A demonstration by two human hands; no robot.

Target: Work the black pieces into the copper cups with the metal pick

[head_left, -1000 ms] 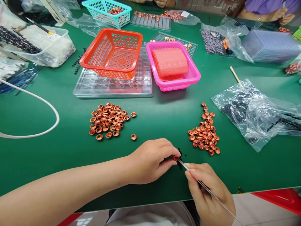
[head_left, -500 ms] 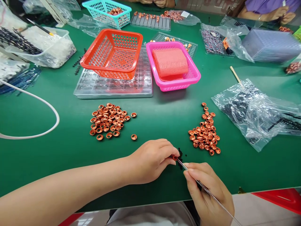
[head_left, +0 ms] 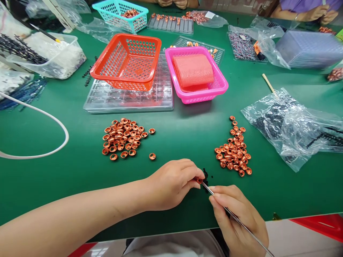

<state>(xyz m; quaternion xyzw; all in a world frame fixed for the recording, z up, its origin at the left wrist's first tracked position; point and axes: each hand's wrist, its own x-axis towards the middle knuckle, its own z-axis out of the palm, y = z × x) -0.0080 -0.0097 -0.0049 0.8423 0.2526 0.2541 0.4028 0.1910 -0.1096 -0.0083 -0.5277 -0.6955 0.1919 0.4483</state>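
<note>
My left hand (head_left: 177, 184) pinches a small copper-coloured cup-shaped piece (head_left: 199, 180) between thumb and forefinger, low over the table. In my right hand (head_left: 238, 214) is a thin metal rod, perhaps tweezers (head_left: 235, 217), held like a pen; its tip meets the copper piece's opening. Just beyond the fingertips lie tiny black bits (head_left: 205, 175) on the green surface. A pile of similar copper pieces (head_left: 123, 137) sits to the left, with a few strays, and another pile of copper pieces (head_left: 235, 155) lies on the right.
An orange basket (head_left: 128, 59) rests on stacked clear trays (head_left: 128, 103). Beside it stands a pink basket (head_left: 198, 96) holding pink foam (head_left: 193, 69). Plastic bags with black parts (head_left: 284, 125) lie right; a white cable (head_left: 64, 135) curves in from the left. Other people's hands (head_left: 321, 16) appear at the far side.
Almost nothing differs. Both hands keep their place, the rod's tip staying at the copper piece; the whole view has shifted very slightly.
</note>
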